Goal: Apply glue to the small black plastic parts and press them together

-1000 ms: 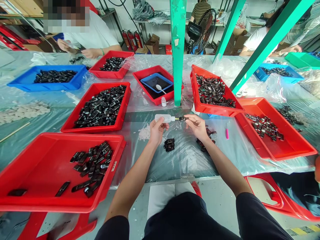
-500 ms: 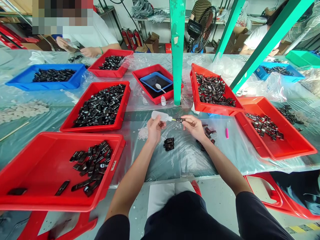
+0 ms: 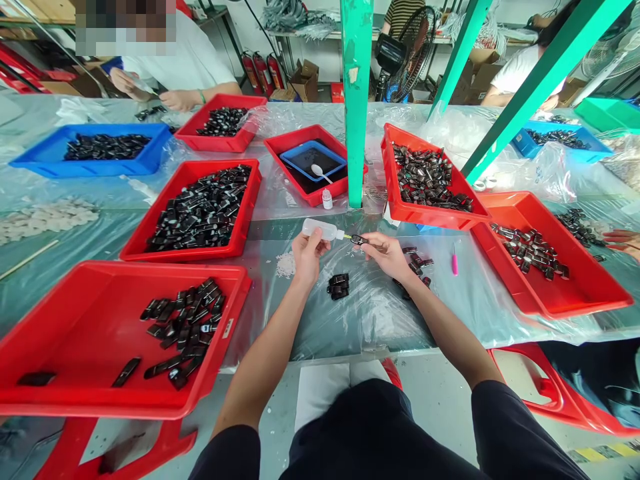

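Note:
My left hand [image 3: 309,253] is closed round a translucent white squeeze bottle [image 3: 320,229], tilted nearly flat, its thin yellowish tip pointing right. Between the fingertips of my right hand [image 3: 384,253] is a small black plastic part [image 3: 358,240]. The bottle's tip meets the part's left end; whether they touch I cannot tell. Below, on the plastic-covered table, lies a small group of black parts [image 3: 339,287]. More black parts [image 3: 419,261] lie under and beside my right wrist. Left of my left hand is a pile of tiny white pieces [image 3: 286,265].
Red trays with black parts stand at left [image 3: 125,320], back left [image 3: 255,200] and right [image 3: 595,280]. A green post [image 3: 355,100] rises behind my hands. A pink-handled tool [image 3: 455,263] lies right. Another person's hand [image 3: 625,241] is at the right edge; a co-worker [image 3: 175,67] sits opposite.
The black part in my right hand has turned slightly, its left end now higher. Another person's hand has come into view at the right edge. My left hand keeps hold of the bottle.

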Motion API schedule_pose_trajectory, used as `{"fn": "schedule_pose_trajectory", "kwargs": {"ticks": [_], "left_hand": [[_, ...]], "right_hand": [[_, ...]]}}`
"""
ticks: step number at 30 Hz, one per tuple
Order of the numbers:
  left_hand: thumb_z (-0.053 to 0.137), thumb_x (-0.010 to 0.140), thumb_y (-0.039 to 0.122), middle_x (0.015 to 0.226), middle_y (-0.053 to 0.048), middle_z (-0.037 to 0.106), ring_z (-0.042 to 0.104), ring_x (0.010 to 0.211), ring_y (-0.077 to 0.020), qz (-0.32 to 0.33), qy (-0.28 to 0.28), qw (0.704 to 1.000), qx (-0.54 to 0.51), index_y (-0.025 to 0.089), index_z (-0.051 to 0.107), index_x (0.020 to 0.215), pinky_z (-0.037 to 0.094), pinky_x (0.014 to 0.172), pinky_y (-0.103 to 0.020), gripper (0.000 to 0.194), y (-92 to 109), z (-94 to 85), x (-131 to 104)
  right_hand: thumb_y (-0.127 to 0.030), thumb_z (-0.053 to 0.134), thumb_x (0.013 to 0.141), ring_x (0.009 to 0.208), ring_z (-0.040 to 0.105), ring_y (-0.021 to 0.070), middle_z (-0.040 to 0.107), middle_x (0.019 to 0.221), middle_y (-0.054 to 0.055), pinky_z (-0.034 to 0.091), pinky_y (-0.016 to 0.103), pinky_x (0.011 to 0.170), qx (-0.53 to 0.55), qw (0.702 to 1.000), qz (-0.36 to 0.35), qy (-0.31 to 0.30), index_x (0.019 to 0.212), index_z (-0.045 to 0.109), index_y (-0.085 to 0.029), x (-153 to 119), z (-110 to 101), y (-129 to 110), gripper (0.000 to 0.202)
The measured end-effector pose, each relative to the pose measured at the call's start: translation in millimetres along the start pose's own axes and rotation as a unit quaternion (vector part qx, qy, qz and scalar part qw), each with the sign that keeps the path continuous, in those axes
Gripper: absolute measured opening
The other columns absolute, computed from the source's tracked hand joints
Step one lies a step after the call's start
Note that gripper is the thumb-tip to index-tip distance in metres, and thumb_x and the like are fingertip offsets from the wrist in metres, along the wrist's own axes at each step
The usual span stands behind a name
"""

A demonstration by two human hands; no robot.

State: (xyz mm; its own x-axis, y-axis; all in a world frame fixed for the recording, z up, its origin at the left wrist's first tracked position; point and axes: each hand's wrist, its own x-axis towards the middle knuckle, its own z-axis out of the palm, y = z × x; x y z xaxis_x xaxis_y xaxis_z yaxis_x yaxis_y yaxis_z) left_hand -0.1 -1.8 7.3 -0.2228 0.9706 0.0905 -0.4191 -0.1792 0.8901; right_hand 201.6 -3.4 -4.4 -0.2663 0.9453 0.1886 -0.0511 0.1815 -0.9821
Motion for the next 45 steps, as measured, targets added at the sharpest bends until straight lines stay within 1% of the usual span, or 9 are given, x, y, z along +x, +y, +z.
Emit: {"fn": "schedule_pose_trajectory", "kwargs": {"ticks": [7, 11, 15, 20, 23, 27, 32, 41, 45], "left_hand": [[0.087, 0.069, 0.061, 0.061, -0.001, 0.062, 0.052, 0.051, -0.0088, 0.011, -0.012, 1.000, 0.017, 0.016, 0.068, 0.071, 0.031, 0.049, -0.024, 0.049, 0.1, -2.9, -0.2], [0.086, 0.069, 0.061, 0.058, 0.000, 0.060, 0.049, 0.050, -0.0084, 0.009, -0.009, 0.999, 0.031, 0.016, 0.067, 0.071, 0.030, 0.049, -0.024, 0.049, -0.6, -4.6, 0.4], [0.086, 0.070, 0.062, 0.060, -0.001, 0.061, 0.051, 0.051, -0.0091, 0.019, -0.009, 0.999, 0.027, 0.016, 0.068, 0.071, 0.031, 0.049, -0.024, 0.049, 0.4, -2.7, -0.2], [0.087, 0.069, 0.060, 0.062, -0.001, 0.063, 0.054, 0.053, -0.0108, 0.030, -0.005, 0.999, 0.013, 0.016, 0.069, 0.073, 0.033, 0.048, -0.025, 0.048, 1.4, 1.0, -1.7], [0.088, 0.069, 0.059, 0.063, -0.002, 0.063, 0.055, 0.053, -0.0111, 0.031, -0.011, 0.999, 0.009, 0.015, 0.068, 0.073, 0.035, 0.048, -0.025, 0.048, 0.8, 0.7, -1.7], [0.088, 0.069, 0.061, 0.061, -0.002, 0.062, 0.053, 0.051, -0.0105, 0.030, -0.016, 0.999, 0.015, 0.015, 0.069, 0.073, 0.034, 0.047, -0.025, 0.050, 0.4, -1.1, -0.7], [0.087, 0.069, 0.063, 0.058, 0.000, 0.060, 0.049, 0.049, -0.0098, 0.033, -0.018, 0.999, 0.025, 0.016, 0.068, 0.072, 0.032, 0.046, -0.025, 0.051, 1.3, -2.1, -0.3], [0.087, 0.069, 0.062, 0.059, -0.001, 0.062, 0.053, 0.051, -0.0107, 0.040, -0.017, 0.999, 0.010, 0.017, 0.069, 0.071, 0.035, 0.047, -0.024, 0.049, 0.6, 0.7, -2.7], [0.087, 0.070, 0.061, 0.059, -0.001, 0.063, 0.052, 0.050, -0.0104, 0.040, -0.020, 0.999, 0.015, 0.016, 0.069, 0.073, 0.035, 0.047, -0.024, 0.048, 0.8, 0.1, -2.0]], "right_hand": [[-0.061, 0.075, 0.085, 0.066, 0.062, 0.0135, 0.079, 0.089, 0.006, 0.054, 0.029, 0.063, -0.015, 1.000, -0.013, -0.002, 0.107, 0.074, -0.019, 0.1, -2.8, -3.6, 0.048], [-0.063, 0.075, 0.084, 0.064, 0.059, 0.0130, 0.078, 0.089, 0.006, 0.054, 0.030, 0.063, -0.030, 0.999, -0.010, 0.005, 0.107, 0.075, -0.019, -0.1, -3.2, -4.4, 0.050], [-0.065, 0.074, 0.083, 0.061, 0.057, 0.0126, 0.079, 0.087, 0.006, 0.053, 0.030, 0.062, -0.016, 1.000, -0.006, 0.006, 0.107, 0.075, -0.019, -0.1, -1.8, -2.3, 0.052], [-0.063, 0.075, 0.083, 0.061, 0.057, 0.0126, 0.080, 0.088, 0.006, 0.052, 0.029, 0.061, 0.000, 1.000, -0.001, 0.012, 0.107, 0.076, -0.019, -0.6, -1.8, -2.1, 0.050], [-0.061, 0.076, 0.082, 0.062, 0.058, 0.0129, 0.080, 0.088, 0.006, 0.052, 0.029, 0.061, 0.000, 1.000, 0.001, 0.014, 0.106, 0.076, -0.018, -0.9, -2.7, -4.1, 0.049], [-0.062, 0.078, 0.081, 0.063, 0.059, 0.0135, 0.080, 0.088, 0.006, 0.052, 0.030, 0.062, -0.005, 1.000, 0.004, 0.013, 0.105, 0.077, -0.018, -1.6, -3.0, -8.0, 0.050], [-0.060, 0.077, 0.083, 0.063, 0.060, 0.0139, 0.080, 0.086, 0.006, 0.053, 0.030, 0.062, -0.011, 1.000, -0.003, 0.006, 0.103, 0.078, -0.019, -2.5, -2.9, -11.9, 0.046], [-0.064, 0.077, 0.080, 0.060, 0.058, 0.0135, 0.079, 0.083, 0.005, 0.051, 0.030, 0.059, -0.007, 1.000, 0.007, 0.009, 0.103, 0.077, -0.019, -1.6, -3.3, -9.6, 0.050], [-0.061, 0.078, 0.081, 0.060, 0.057, 0.0132, 0.080, 0.084, 0.005, 0.051, 0.030, 0.060, -0.007, 1.000, 0.003, 0.006, 0.103, 0.078, -0.019, -1.7, -3.7, -10.6, 0.048]]}}
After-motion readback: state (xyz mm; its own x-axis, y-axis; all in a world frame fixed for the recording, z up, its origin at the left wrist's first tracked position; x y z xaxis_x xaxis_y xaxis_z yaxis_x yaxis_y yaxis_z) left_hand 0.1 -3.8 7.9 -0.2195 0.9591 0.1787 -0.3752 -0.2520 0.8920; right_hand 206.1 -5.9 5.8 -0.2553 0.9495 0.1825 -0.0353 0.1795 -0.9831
